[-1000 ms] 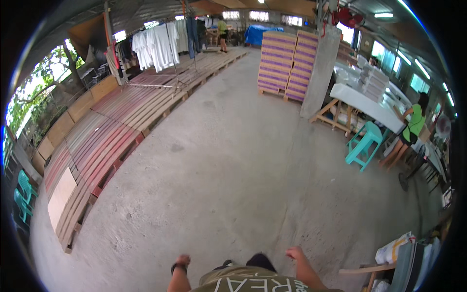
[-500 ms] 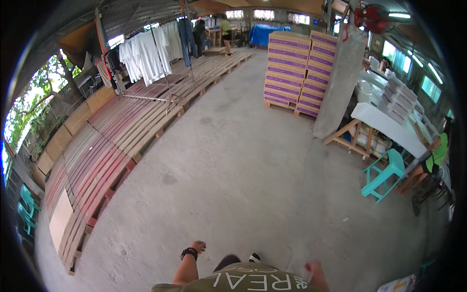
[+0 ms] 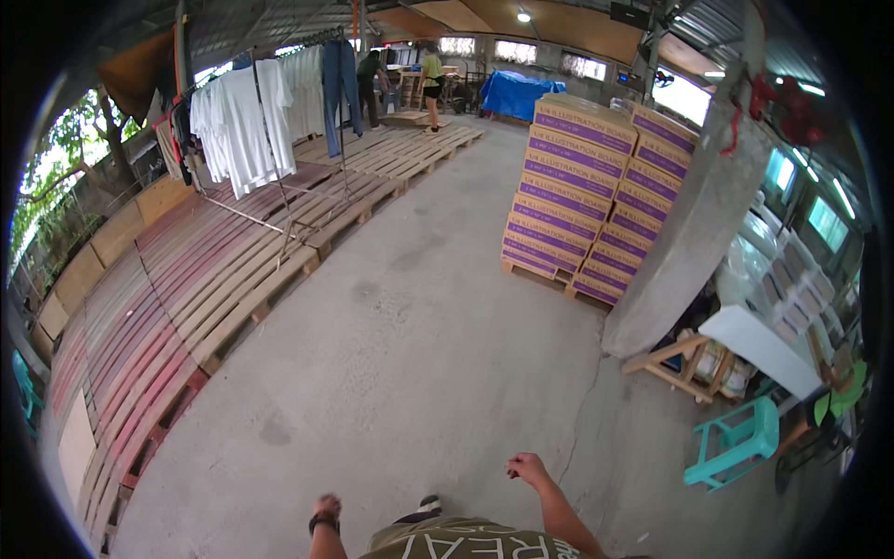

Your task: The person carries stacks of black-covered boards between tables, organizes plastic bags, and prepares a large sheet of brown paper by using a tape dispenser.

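Note:
My left hand (image 3: 326, 506), with a dark band at the wrist, hangs low over the grey concrete floor (image 3: 391, 373). Its fingers look curled in, slightly blurred, and nothing shows in them. Farther forward and to the right, my right hand (image 3: 528, 468) is held out with loosely closed fingers and no object in it. Neither hand touches anything. One dark shoe (image 3: 429, 504) with a pale edge shows between them, in front of my olive shirt (image 3: 466, 540).
Wooden pallets (image 3: 223, 321) line the left, with a rack of white shirts (image 3: 247, 121) on them. Purple-banded cartons (image 3: 563, 191) are stacked beside a concrete pillar (image 3: 684, 224). A teal stool (image 3: 736, 443) stands near a white-covered table (image 3: 764, 349) at right. Two people (image 3: 431, 84) are far ahead.
The cartons, pillar and stool appear nearer and larger. My right hand has swung forward, while my left hand has dropped back toward my body. The person at the right edge is now mostly hidden.

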Action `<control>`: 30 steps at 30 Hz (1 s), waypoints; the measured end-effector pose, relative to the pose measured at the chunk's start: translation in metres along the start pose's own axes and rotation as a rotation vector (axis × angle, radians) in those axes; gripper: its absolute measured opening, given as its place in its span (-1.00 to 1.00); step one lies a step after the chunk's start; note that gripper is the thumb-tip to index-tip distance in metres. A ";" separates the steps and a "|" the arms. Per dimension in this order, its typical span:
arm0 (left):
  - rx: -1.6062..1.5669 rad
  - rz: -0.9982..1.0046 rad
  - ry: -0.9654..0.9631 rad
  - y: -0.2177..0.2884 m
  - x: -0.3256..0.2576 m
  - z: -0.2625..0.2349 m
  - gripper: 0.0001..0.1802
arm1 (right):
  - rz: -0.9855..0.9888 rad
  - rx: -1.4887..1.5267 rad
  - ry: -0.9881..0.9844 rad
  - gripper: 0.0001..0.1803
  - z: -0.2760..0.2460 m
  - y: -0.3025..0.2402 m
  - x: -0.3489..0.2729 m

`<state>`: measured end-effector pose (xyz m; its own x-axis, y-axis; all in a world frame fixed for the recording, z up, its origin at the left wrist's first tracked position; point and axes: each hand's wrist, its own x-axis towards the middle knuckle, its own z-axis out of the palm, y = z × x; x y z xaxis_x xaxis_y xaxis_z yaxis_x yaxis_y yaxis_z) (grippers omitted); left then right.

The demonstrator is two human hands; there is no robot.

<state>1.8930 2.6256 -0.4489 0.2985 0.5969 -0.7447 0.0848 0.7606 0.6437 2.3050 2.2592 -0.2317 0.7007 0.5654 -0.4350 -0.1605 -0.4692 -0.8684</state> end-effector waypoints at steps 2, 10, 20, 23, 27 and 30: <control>0.041 -0.005 -0.366 0.069 0.033 0.156 -0.89 | -0.019 -0.085 0.005 -0.82 -0.020 -0.058 0.027; 0.886 0.630 -1.272 0.277 -0.022 0.629 -0.64 | -0.178 0.716 -0.143 -0.88 -0.097 -0.210 0.232; 0.847 0.975 -0.649 0.475 0.058 0.790 -0.85 | -0.229 0.363 -0.601 -0.82 -0.133 -0.446 0.532; 0.806 0.985 -0.522 0.516 0.108 0.822 -0.83 | -0.242 0.210 -0.743 -0.83 -0.124 -0.490 0.617; 0.738 1.005 -0.444 0.575 0.200 0.887 -0.83 | -0.212 0.142 -0.738 -0.85 -0.123 -0.544 0.734; 0.658 0.732 -0.617 0.634 0.274 0.944 -0.85 | -0.183 0.351 -0.655 -0.85 -0.137 -0.577 0.814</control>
<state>2.9261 3.0298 -0.0783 0.8777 0.4753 -0.0608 0.1237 -0.1023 0.9870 3.0632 2.8975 -0.0527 0.2002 0.9514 -0.2339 -0.3695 -0.1478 -0.9174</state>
